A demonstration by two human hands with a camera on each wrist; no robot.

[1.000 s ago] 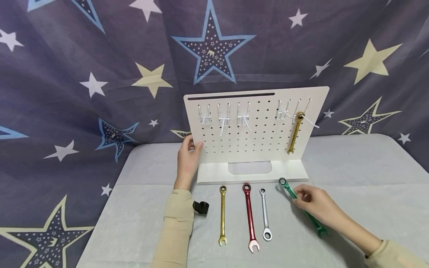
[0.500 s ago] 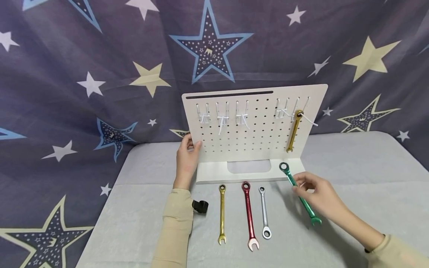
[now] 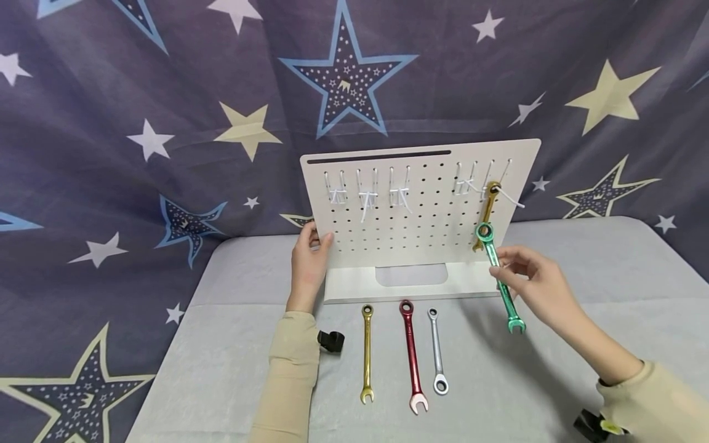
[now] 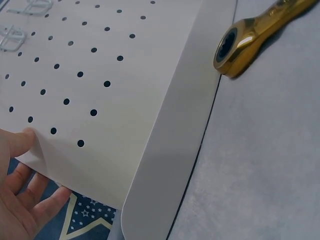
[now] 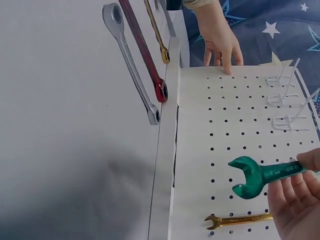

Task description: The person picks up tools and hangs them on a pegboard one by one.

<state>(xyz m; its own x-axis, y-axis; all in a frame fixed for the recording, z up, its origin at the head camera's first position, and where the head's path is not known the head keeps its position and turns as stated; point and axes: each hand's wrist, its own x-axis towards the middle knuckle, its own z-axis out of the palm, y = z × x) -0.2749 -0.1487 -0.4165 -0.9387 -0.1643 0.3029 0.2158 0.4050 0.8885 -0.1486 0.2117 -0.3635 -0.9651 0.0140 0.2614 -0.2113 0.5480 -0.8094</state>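
My right hand (image 3: 534, 280) pinches a green combination wrench (image 3: 501, 284) by its shaft, ring end up and open end down. In the head view the wrench's ring overlaps a gold wrench (image 3: 489, 206) hanging from a hook at the right of the white pegboard (image 3: 399, 240). The green open end (image 5: 252, 177) shows large in the right wrist view. With its thumb on the front face and fingers behind, my left hand (image 3: 310, 261) grips the pegboard's left edge. The same thumb (image 4: 22, 141) appears in the left wrist view.
On the grey table (image 3: 249, 369) lie a gold wrench (image 3: 367, 354), a red wrench (image 3: 412, 357) and a silver wrench (image 3: 437, 351), side by side before the pegboard's base (image 3: 349, 286). White hooks (image 3: 368, 197) jut from the board's upper part. A star-patterned curtain (image 3: 183, 123) hangs behind.
My right hand has lifted the green wrench off the table, up and toward the hanging gold wrench, and its shaft now stands steeper. The left hand stays on the board's edge.
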